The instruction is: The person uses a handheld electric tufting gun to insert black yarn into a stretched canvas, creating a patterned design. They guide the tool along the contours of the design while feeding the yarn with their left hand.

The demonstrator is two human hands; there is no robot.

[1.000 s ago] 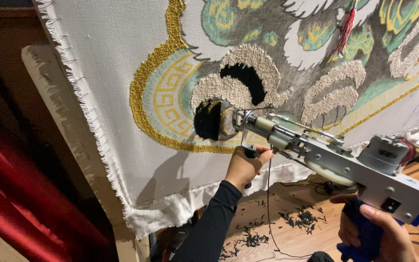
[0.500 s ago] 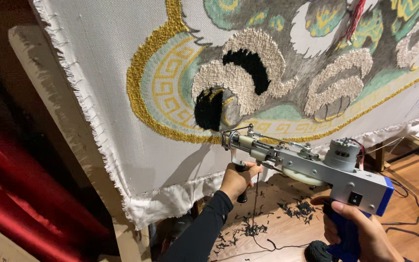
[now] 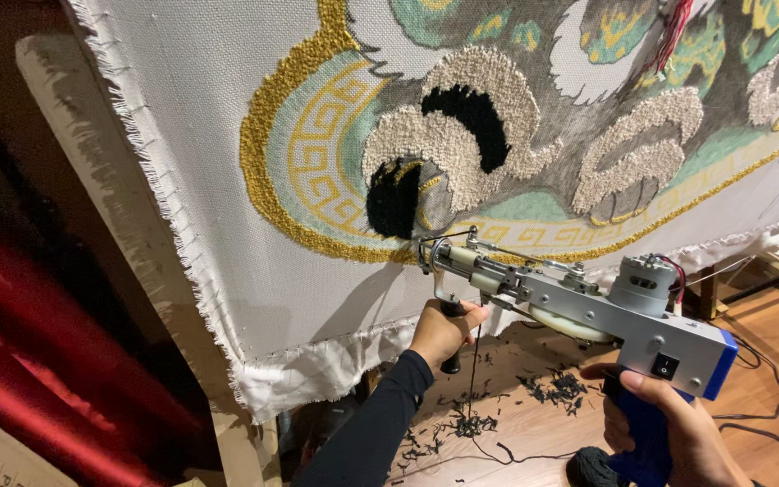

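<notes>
A tufting gun (image 3: 579, 311) is held level, its needle tip just below the gold border of the hanging tufted cloth (image 3: 227, 198). The left hand (image 3: 444, 332) has its fingers closed round the gun's black front grip; the right hand (image 3: 678, 433) is wrapped tight on the blue rear handle. Black yarn scraps (image 3: 471, 419) litter the wooden floor (image 3: 768, 343) beneath.

You held a tufting gun (image 3: 579, 302) against the stretched cloth (image 3: 227, 207), its needle tip just below the black tufted patch (image 3: 396, 197) and on the gold border (image 3: 272, 144). Your left hand (image 3: 444, 329) gripped the front handle; your right hand (image 3: 678, 433) wrapped the blue rear grip. Black yarn scraps (image 3: 466, 419) lay on the wooden floor (image 3: 543, 424).
</notes>
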